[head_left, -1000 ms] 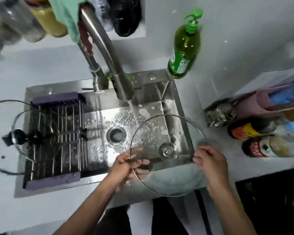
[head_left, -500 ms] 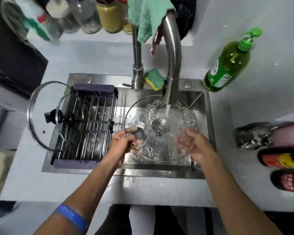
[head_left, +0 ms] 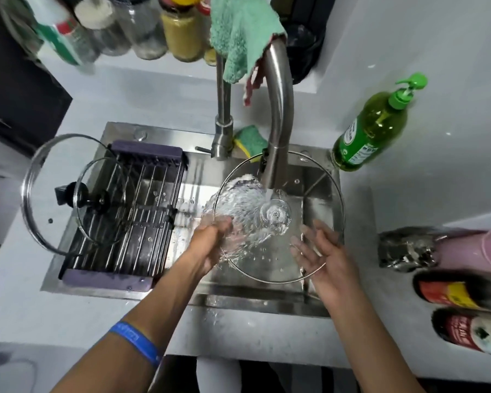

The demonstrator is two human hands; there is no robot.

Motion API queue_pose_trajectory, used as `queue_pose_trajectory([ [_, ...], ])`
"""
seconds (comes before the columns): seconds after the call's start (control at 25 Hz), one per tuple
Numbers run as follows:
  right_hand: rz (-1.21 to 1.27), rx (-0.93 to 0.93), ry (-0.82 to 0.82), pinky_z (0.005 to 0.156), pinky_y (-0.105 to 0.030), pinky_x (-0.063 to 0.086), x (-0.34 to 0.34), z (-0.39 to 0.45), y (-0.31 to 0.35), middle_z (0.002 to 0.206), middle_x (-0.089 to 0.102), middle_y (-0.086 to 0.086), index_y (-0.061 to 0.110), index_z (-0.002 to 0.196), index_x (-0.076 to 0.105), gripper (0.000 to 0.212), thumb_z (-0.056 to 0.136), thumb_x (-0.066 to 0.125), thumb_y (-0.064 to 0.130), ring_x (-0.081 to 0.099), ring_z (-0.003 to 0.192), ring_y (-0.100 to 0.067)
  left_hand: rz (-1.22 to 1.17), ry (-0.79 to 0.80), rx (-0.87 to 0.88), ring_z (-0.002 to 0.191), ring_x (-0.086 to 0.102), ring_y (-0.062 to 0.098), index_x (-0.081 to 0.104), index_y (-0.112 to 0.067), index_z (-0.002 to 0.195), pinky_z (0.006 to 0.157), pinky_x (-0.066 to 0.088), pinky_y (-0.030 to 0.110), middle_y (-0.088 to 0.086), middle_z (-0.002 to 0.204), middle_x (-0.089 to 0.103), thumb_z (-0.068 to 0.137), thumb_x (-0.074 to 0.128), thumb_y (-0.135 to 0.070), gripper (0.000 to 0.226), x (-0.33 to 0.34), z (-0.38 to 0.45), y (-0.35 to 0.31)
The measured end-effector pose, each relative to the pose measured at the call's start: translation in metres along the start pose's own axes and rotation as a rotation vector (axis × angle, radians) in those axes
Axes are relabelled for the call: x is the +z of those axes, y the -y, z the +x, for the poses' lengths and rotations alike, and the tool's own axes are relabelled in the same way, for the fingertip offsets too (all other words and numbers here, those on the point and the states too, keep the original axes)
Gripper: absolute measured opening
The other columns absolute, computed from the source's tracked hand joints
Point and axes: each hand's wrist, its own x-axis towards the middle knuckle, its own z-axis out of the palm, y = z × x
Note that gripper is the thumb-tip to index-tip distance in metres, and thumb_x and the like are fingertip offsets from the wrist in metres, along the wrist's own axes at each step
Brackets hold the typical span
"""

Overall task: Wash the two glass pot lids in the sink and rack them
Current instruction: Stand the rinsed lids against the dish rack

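Note:
A glass pot lid (head_left: 309,194) is held tilted over the sink (head_left: 238,300), under the running stream from the faucet (head_left: 278,109). Water splashes across the glass. My left hand (head_left: 210,242) grips the lid's left rim. My right hand (head_left: 321,256) supports the right rim with its fingers spread against the glass. A larger glass lid (head_left: 29,194) with a black knob and a smaller lid (head_left: 105,177) stand on edge in the purple-framed drying rack (head_left: 108,279) over the sink's left half.
A green dish soap bottle (head_left: 372,134) stands at the sink's back right corner. A green and yellow sponge (head_left: 250,140) lies behind the faucet, and a green cloth (head_left: 238,32) hangs over it. Sauce bottles (head_left: 459,290) lie on the right counter. Jars line the back shelf.
The lid moved from the sink's front edge up under the faucet stream. My left hand shifted onto the wet left rim, and my right hand slid to the right rim with fingers spread.

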Motion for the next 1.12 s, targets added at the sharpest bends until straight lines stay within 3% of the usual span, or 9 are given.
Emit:
queue_pose_trajectory([
  [0.12,0.16,0.115,0.026,0.072,-0.037,0.062,0.007,-0.005,-0.034,0.111,0.071,-0.008,0.021,0.099,0.071,0.017,0.097,0.055,0.016,0.074,0.086,-0.03,-0.031,-0.048,0.084,0.101,0.074,0.024,0.056,-0.01,0.137,0.08,0.062,0.034,0.007,0.112,0.077,0.092,0.062,-0.006,0.045,0.009,-0.022,0.007],
  [0.24,0.359,0.169,0.042,0.075,-0.042,0.062,0.019,-0.01,-0.078,0.113,0.074,-0.009,0.02,0.106,0.07,0.025,0.087,0.058,0.009,0.074,0.093,-0.032,-0.106,-0.019,0.161,0.107,0.072,0.033,0.059,-0.028,0.133,0.085,0.06,0.047,0.008,0.12,0.074,0.098,0.05,0.002,0.047,0.007,-0.055,0.026],
  [0.32,0.287,0.223,0.039,0.074,-0.045,0.062,0.018,0.004,-0.063,0.114,0.074,-0.01,0.015,0.121,0.064,0.037,0.085,0.057,0.006,0.074,0.096,-0.033,-0.076,0.109,0.111,0.106,0.071,0.04,0.059,-0.028,0.134,0.086,0.057,0.053,0.014,0.124,0.071,0.094,0.048,0.009,0.055,-0.012,-0.058,0.003],
  [0.48,0.202,0.297,0.024,0.069,-0.046,0.062,0.032,0.013,-0.07,0.109,0.076,-0.011,0.013,0.124,0.06,0.037,0.088,0.059,0.01,0.074,0.093,-0.037,-0.04,-0.109,0.144,0.095,0.075,0.037,0.062,-0.022,0.127,0.071,0.064,0.039,0.016,0.112,0.075,0.095,0.045,0.011,0.049,-0.006,-0.063,0.002],
  [0.64,0.207,0.311,0.064,0.072,-0.053,0.061,0.028,0.004,-0.074,0.113,0.074,-0.015,0.009,0.122,0.062,0.033,0.089,0.058,0.01,0.072,0.098,-0.042,-0.018,0.031,0.128,0.098,0.074,0.038,0.063,-0.022,0.126,0.075,0.064,0.039,0.017,0.112,0.075,0.094,0.047,0.015,0.051,-0.01,-0.071,0.014],
  [0.72,0.228,0.301,0.044,0.075,-0.057,0.06,0.025,0.02,-0.058,0.105,0.076,-0.017,0.006,0.116,0.063,0.025,0.093,0.055,0.011,0.073,0.096,-0.039,0.06,-0.01,0.154,0.094,0.075,0.039,0.064,-0.017,0.125,0.074,0.064,0.04,0.018,0.111,0.075,0.093,0.046,0.017,0.05,-0.017,-0.067,-0.004],
  [0.84,0.223,0.256,0.068,0.074,-0.051,0.062,0.041,0.008,-0.077,0.11,0.075,-0.012,0.008,0.123,0.061,0.042,0.081,0.06,0.013,0.073,0.097,-0.036,-0.127,-0.089,0.201,0.094,0.075,0.036,0.06,-0.02,0.129,0.075,0.064,0.04,0.012,0.111,0.076,0.094,0.043,0.017,0.053,-0.005,-0.066,0.011],
  [1.04,0.345,0.182,0.115,0.095,-0.055,0.052,0.014,0.012,-0.047,0.127,0.066,-0.021,0.011,0.13,0.056,0.07,0.082,0.05,0.063,0.065,0.114,-0.044,-0.157,0.003,0.121,0.094,0.073,0.043,0.06,-0.024,0.127,0.075,0.064,0.046,0.018,0.114,0.074,0.094,0.043,0.011,0.051,-0.016,-0.056,-0.004],
  [1.12,0.304,0.212,0.129,0.101,-0.055,0.047,0.009,0.014,-0.043,0.123,0.069,-0.02,0.015,0.129,0.059,0.064,0.092,0.041,0.065,0.066,0.113,-0.041,-0.199,0.059,0.028,0.097,0.071,0.048,0.058,-0.017,0.13,0.07,0.064,0.048,0.024,0.116,0.072,0.093,0.038,0.006,0.048,-0.023,-0.061,-0.007],
])
